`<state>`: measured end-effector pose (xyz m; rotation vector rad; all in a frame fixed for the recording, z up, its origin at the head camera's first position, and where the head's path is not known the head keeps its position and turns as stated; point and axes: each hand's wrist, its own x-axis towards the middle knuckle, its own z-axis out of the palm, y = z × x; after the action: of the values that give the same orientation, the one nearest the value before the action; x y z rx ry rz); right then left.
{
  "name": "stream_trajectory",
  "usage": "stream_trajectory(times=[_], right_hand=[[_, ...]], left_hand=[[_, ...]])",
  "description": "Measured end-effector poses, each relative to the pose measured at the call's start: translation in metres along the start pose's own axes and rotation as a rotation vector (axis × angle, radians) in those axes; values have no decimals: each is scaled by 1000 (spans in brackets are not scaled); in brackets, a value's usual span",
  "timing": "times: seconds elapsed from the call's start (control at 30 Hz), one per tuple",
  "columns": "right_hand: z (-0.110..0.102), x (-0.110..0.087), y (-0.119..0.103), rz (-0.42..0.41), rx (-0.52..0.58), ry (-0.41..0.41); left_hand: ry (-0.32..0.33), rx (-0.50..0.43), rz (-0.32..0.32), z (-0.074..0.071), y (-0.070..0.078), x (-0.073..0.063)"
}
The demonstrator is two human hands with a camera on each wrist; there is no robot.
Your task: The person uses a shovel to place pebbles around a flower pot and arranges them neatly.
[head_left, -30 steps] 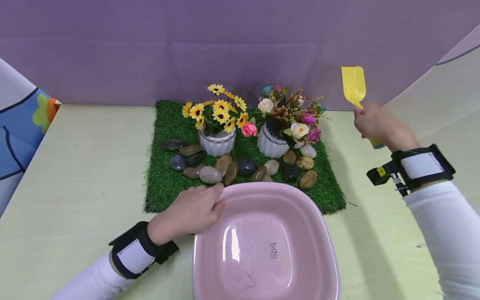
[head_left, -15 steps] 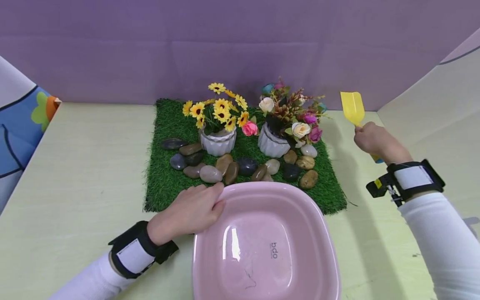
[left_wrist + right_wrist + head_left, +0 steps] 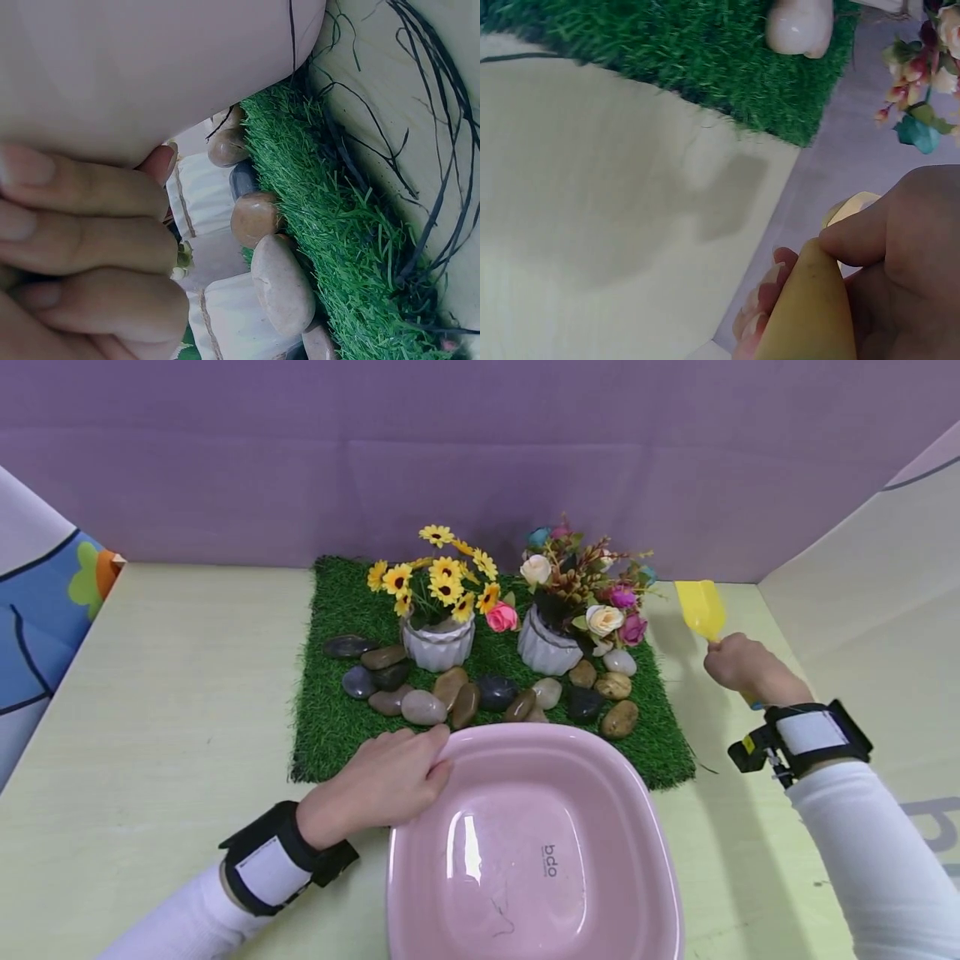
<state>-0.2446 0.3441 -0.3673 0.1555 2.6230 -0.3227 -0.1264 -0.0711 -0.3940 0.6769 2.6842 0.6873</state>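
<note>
My left hand (image 3: 382, 781) grips the far left rim of a pink plastic basin (image 3: 540, 752) at the table's near edge; in the left wrist view my fingers (image 3: 82, 240) curl against the basin wall (image 3: 150, 67). My right hand (image 3: 742, 667) holds a yellow toy shovel (image 3: 700, 607) by its handle, blade pointing away, low over the table right of the green grass mat (image 3: 330, 710). The right wrist view shows my fingers (image 3: 885, 247) wrapped round the yellow handle (image 3: 810, 315). Several smooth stones (image 3: 423, 707) lie in a row on the mat just beyond the basin.
Two white pots stand at the back of the mat, one with yellow sunflowers (image 3: 435, 585), one with mixed roses (image 3: 585, 589). A purple backdrop (image 3: 480, 452) closes the far side. A beige wall panel (image 3: 862, 593) rises on the right, a patterned panel (image 3: 45, 602) on the left.
My right hand has lowered the yellow shovel from in front of the backdrop down towards the table beside the mat. The left hand and basin have stayed put.
</note>
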Motion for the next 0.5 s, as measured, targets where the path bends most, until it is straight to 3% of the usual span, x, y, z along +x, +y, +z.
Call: stream_trajectory(times=[0.5], right_hand=[[19, 3, 13, 35, 10, -170]], left_hand=[[3, 3, 12, 0, 0, -1]])
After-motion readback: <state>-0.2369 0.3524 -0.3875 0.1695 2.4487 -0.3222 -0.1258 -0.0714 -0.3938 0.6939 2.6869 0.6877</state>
